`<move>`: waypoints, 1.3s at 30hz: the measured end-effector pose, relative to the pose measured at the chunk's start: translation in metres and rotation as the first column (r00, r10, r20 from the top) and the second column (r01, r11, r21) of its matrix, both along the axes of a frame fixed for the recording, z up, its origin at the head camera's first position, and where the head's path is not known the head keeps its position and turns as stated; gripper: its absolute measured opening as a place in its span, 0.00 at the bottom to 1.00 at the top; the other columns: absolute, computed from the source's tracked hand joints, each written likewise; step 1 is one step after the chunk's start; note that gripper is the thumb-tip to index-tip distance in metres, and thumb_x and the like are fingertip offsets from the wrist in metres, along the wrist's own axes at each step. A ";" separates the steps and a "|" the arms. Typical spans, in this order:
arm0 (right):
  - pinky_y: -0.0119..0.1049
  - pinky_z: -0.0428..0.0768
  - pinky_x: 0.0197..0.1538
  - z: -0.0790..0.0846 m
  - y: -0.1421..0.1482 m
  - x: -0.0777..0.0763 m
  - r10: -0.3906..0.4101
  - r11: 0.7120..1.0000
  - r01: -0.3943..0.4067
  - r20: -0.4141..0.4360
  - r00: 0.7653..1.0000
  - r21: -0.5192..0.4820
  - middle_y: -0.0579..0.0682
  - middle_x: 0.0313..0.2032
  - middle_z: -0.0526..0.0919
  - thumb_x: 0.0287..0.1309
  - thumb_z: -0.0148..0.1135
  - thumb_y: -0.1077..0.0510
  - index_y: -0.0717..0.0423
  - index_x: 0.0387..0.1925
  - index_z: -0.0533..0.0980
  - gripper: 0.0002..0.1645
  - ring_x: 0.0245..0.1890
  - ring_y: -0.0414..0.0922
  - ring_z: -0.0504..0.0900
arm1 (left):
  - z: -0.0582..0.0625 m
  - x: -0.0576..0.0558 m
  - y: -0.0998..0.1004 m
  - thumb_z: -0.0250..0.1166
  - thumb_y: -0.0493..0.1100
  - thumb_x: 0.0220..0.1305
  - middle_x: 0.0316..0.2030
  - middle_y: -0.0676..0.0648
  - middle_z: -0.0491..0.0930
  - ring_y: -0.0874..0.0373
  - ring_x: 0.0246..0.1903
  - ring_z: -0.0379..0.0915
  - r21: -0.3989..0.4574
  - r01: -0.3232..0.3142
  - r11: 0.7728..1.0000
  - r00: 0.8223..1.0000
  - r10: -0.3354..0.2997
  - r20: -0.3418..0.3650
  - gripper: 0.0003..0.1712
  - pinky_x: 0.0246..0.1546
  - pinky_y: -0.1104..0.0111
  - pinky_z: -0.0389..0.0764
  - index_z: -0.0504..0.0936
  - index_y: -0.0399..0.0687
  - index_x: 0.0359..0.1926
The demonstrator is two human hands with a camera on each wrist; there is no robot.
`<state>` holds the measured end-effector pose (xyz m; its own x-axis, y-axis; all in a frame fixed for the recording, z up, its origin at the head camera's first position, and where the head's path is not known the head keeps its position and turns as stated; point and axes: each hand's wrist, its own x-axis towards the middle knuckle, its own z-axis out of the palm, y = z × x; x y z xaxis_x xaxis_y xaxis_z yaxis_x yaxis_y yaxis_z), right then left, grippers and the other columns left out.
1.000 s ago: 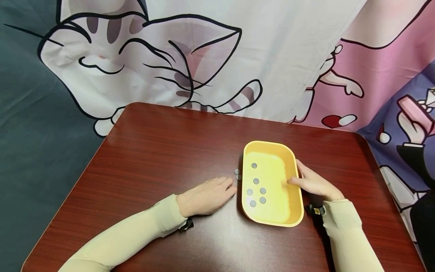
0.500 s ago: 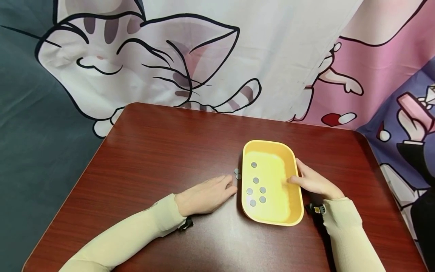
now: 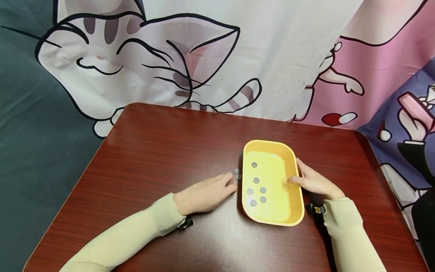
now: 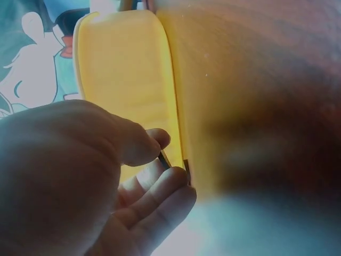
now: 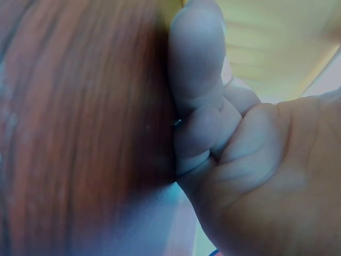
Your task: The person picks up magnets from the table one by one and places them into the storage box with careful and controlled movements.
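Note:
A yellow plastic bin [image 3: 282,162] stands on the table, with several flat grey coin-like discs [image 3: 256,180] on its floor, mostly along its left side. My right hand [image 3: 316,184] grips the bin's right wall, thumb over the rim and inside, the other fingers outside. Left of the bin lies my left hand [image 3: 205,193], low over the table. In the left wrist view its thumb and fingertips pinch a thin dark disc [image 4: 164,159], seen edge-on; the head view hides it. Two more coin-like discs [image 3: 237,171] lie on the table against the bin's left side.
The brown wood-grain table [image 3: 163,147] reaches back to a cloth curtain [image 3: 282,45] printed with cartoon cats. A dark object [image 3: 423,226] shows past the table's right edge. Each wrist carries a small black camera strap.
The left index finger has lifted and bent toward the thumb, and the left hand has shifted slightly. The right hand, bin and discs stay in place.

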<state>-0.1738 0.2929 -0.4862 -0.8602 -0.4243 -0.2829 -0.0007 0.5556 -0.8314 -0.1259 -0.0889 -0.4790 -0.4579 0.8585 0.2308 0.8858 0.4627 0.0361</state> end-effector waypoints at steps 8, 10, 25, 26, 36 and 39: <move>0.35 0.87 0.43 0.001 0.000 0.001 0.002 0.999 -0.001 -0.024 1.000 0.041 0.66 0.54 0.78 0.62 0.63 0.60 0.63 0.73 0.54 0.44 0.41 0.44 0.87 | 0.005 -0.003 -0.001 0.48 0.37 0.78 0.42 0.50 0.70 0.57 0.35 0.66 -0.056 -0.021 0.998 1.000 0.022 0.005 0.09 0.42 0.70 0.74 0.75 0.50 0.44; 0.35 0.87 0.43 0.001 0.000 0.001 -0.001 0.999 0.002 -0.023 1.000 0.043 0.66 0.54 0.78 0.62 0.63 0.60 0.62 0.73 0.54 0.44 0.41 0.45 0.87 | 0.006 -0.004 -0.001 0.49 0.36 0.77 0.42 0.50 0.71 0.57 0.35 0.67 -0.063 -0.019 0.998 1.000 0.019 -0.007 0.09 0.42 0.70 0.74 0.75 0.51 0.44; 0.34 0.86 0.44 0.001 0.001 0.000 0.001 0.999 0.000 -0.019 1.000 0.050 0.66 0.56 0.77 0.63 0.63 0.59 0.62 0.74 0.53 0.44 0.42 0.45 0.87 | 0.031 -0.014 0.007 0.53 0.34 0.73 0.37 0.52 0.70 0.56 0.35 0.66 -0.015 -0.025 1.000 0.999 0.025 -0.027 0.09 0.38 0.71 0.72 0.76 0.49 0.47; 0.34 0.86 0.44 0.001 0.001 0.000 0.003 0.999 -0.002 -0.019 1.000 0.045 0.67 0.56 0.76 0.63 0.63 0.59 0.62 0.74 0.52 0.44 0.42 0.45 0.87 | 0.034 -0.016 0.009 0.53 0.33 0.72 0.37 0.51 0.69 0.56 0.35 0.66 -0.014 -0.023 1.000 0.999 0.023 -0.031 0.09 0.38 0.71 0.72 0.76 0.49 0.47; 0.32 0.85 0.45 0.002 0.001 0.001 0.014 0.998 -0.011 -0.044 0.999 0.064 0.65 0.55 0.78 0.62 0.63 0.60 0.63 0.74 0.54 0.44 0.43 0.45 0.86 | 0.048 -0.033 0.033 0.51 0.36 0.73 0.36 0.51 0.71 0.55 0.33 0.67 -0.014 -0.008 1.000 0.996 0.006 -0.087 0.08 0.37 0.71 0.71 0.76 0.50 0.44; 0.30 0.84 0.46 0.002 0.001 0.001 0.015 0.996 -0.009 -0.063 0.998 0.085 0.63 0.55 0.79 0.62 0.64 0.59 0.63 0.73 0.56 0.43 0.44 0.43 0.84 | 0.049 -0.037 0.041 0.50 0.35 0.72 0.34 0.52 0.69 0.56 0.32 0.64 -0.005 0.005 1.000 0.997 -0.005 -0.072 0.08 0.36 0.72 0.69 0.75 0.50 0.42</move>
<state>-0.1729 0.2940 -0.4841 -0.8726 -0.4117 -0.2628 -0.0595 0.6236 -0.7795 -0.1626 -0.0478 -0.4296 -0.4359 0.8620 0.2588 0.8883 0.4583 -0.0300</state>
